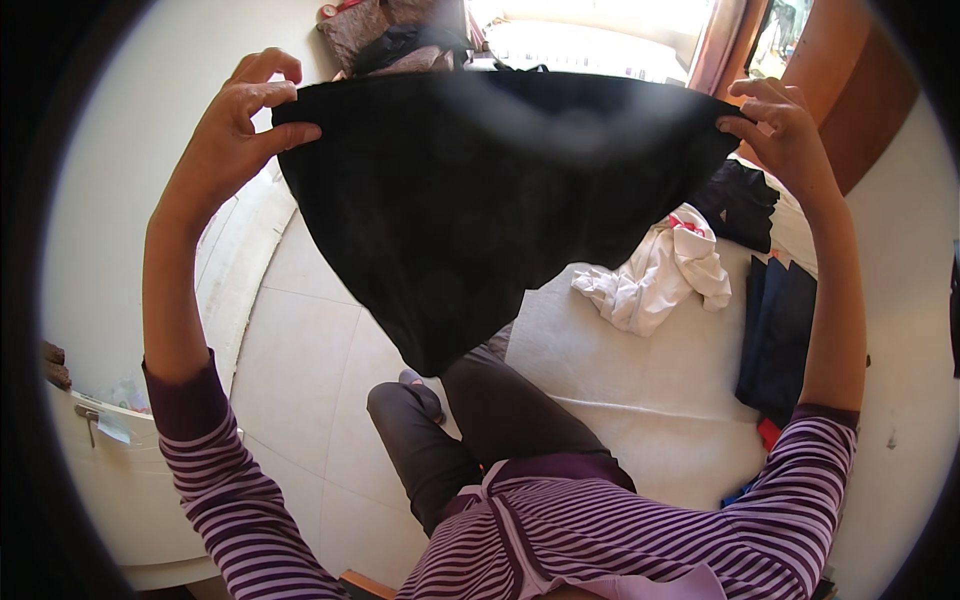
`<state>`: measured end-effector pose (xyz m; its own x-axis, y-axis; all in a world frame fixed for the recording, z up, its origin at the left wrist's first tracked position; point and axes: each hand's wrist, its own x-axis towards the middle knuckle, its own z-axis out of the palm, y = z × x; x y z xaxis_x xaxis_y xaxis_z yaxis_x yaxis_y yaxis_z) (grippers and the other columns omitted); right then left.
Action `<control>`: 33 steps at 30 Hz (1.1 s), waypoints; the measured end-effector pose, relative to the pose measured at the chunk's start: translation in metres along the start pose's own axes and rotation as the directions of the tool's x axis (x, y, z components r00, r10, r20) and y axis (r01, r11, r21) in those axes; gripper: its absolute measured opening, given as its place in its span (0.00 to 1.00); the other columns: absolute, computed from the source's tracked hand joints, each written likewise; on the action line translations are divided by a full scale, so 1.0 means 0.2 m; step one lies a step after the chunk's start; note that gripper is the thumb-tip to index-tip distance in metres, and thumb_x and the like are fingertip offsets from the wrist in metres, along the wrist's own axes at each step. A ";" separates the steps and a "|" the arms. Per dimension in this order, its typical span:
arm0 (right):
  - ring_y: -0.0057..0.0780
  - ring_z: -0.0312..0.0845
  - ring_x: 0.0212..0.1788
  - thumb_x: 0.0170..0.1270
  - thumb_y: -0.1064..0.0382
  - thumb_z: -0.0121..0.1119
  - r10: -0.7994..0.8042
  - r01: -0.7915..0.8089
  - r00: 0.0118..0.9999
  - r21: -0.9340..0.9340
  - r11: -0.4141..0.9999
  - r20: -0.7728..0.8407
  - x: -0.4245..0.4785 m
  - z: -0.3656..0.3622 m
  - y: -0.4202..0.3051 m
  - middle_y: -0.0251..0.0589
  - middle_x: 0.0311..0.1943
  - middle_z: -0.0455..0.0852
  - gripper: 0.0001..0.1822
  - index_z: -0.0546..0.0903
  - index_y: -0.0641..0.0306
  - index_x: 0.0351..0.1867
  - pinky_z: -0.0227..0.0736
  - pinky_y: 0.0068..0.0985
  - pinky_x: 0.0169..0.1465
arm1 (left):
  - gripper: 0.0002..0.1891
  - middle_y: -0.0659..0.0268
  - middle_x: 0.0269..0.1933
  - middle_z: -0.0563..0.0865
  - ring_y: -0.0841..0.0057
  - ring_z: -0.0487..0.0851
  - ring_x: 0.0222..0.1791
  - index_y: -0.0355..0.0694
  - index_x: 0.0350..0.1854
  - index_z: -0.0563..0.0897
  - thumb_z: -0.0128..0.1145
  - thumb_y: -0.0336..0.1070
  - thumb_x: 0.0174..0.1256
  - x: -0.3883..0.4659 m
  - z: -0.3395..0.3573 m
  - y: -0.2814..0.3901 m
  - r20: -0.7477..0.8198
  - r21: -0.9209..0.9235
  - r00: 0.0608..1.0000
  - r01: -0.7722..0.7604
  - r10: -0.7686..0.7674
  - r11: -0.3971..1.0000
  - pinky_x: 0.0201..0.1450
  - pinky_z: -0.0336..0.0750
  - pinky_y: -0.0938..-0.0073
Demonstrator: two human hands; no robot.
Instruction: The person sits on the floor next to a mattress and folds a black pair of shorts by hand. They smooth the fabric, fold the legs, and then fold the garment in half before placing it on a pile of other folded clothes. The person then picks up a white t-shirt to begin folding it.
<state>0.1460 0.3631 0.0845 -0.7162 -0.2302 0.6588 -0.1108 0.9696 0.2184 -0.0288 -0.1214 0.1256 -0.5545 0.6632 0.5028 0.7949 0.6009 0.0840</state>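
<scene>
A black cloth garment (465,195) hangs stretched out in front of me, its upper edge pulled nearly straight. My left hand (259,105) pinches its left upper corner between thumb and fingers. At the opposite corner my right hand (772,120) grips the cloth the same way. Both arms are raised. The fabric narrows downward to a point above my knees, and what kind of garment it is cannot be told.
To my right a pale bed cover (637,382) bears a crumpled white shirt (660,270), folded dark clothes (776,330) and another black cloth (735,202). Tiled floor (300,337) lies at left beside a white cabinet (142,480). A bright window (592,37) stands beyond.
</scene>
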 end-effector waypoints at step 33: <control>0.10 0.56 0.25 0.68 0.55 0.65 0.442 -0.514 0.851 0.619 0.594 0.282 -0.20 0.11 -0.03 0.22 0.20 0.66 0.18 0.72 0.56 0.23 0.51 0.17 0.29 | 0.12 0.70 0.44 0.87 0.81 0.83 0.46 0.44 0.51 0.79 0.62 0.36 0.68 -0.06 0.21 -0.03 -0.011 -0.679 0.971 0.169 -0.240 0.715 0.57 0.73 0.76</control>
<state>0.1603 0.3687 0.0402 -0.8529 0.2564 0.4547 -0.1246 0.7459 -0.6543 -0.0378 -0.1143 0.0822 -0.7265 0.4947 0.4770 0.6414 0.2390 0.7290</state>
